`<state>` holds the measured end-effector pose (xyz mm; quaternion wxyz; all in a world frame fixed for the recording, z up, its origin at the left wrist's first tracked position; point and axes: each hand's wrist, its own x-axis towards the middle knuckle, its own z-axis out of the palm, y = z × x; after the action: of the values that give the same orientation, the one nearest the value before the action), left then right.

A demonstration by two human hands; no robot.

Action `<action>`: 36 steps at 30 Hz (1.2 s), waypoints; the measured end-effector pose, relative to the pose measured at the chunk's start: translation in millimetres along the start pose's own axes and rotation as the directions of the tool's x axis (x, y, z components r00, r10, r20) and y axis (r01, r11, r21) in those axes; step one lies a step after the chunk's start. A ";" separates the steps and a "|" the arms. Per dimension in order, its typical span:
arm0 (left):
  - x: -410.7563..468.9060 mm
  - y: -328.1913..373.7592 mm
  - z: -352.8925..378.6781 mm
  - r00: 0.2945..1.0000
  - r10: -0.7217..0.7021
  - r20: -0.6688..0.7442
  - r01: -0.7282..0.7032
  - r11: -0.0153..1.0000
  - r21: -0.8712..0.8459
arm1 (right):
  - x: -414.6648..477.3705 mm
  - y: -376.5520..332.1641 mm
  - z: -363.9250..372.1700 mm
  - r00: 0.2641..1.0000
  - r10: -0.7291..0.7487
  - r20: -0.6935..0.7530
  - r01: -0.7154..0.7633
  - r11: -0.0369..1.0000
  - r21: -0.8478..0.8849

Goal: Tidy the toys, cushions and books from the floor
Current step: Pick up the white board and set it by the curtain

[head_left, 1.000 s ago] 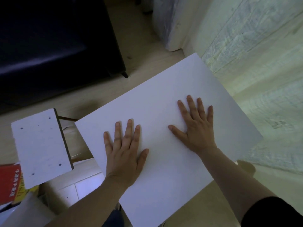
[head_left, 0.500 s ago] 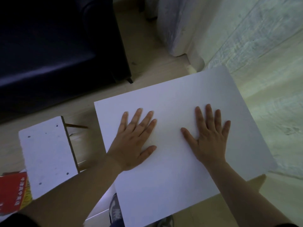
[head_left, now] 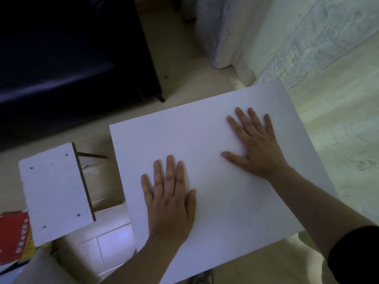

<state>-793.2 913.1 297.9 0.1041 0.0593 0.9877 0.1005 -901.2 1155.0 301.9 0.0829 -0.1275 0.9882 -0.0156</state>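
Left hand (head_left: 170,201): open, palm down, fingers straight and slightly spread, pressed flat on the near half of a white board (head_left: 205,130).
Right hand (head_left: 256,148): open too, flat on the board farther off and to the right, thumb stretched out sideways; a dark sleeve covers the upper arm.
Writing: a column of yellow characters runs down the cover of a red book (head_left: 11,236) close to its right edge; too blurred to read.
Red book: lies cover up at the lower left, cut by the frame edge, well apart from both hands. Its visible long side runs near to far along the line of characters.
Board: rectangular, its far edge climbing toward the right.
Small white panel (head_left: 53,191): between book and board, dotted with dark holes.
Sofa (head_left: 71,58): dark, far left.
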 end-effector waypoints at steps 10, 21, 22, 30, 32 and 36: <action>24.2 -13.0 -8.8 0.989 0.145 0.041 -0.147 0.988 0.056 | -12.0 0.2 8.6 0.983 0.169 -0.068 -0.165 0.984 0.063; 139.0 -28.2 -35.6 0.841 0.526 0.122 -0.540 0.830 0.139 | -17.6 -1.4 14.0 0.808 0.582 -0.089 -0.563 0.809 0.171; 147.9 -28.2 -37.3 0.826 0.550 0.123 -0.563 0.815 0.139 | -15.9 -1.6 13.6 0.791 0.605 -0.087 -0.585 0.791 0.177; 216.9 -30.8 -51.3 0.718 0.680 0.152 -0.696 0.703 0.143 | 6.1 -10.6 9.8 0.662 0.744 -0.088 -0.717 0.663 0.216; 233.7 -29.9 -53.9 0.698 0.700 0.153 -0.716 0.683 0.145 | 14.7 -11.1 8.5 0.635 0.767 -0.091 -0.736 0.636 0.231; 266.1 -25.6 -58.7 0.654 0.739 0.162 -0.757 0.637 0.149 | 30.1 -10.6 7.2 0.577 0.813 -0.081 -0.782 0.578 0.234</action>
<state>-1066.9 914.0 297.2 0.0888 0.4773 0.8737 0.0307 -926.0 1137.0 290.5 0.0024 0.3418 0.9369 -0.0734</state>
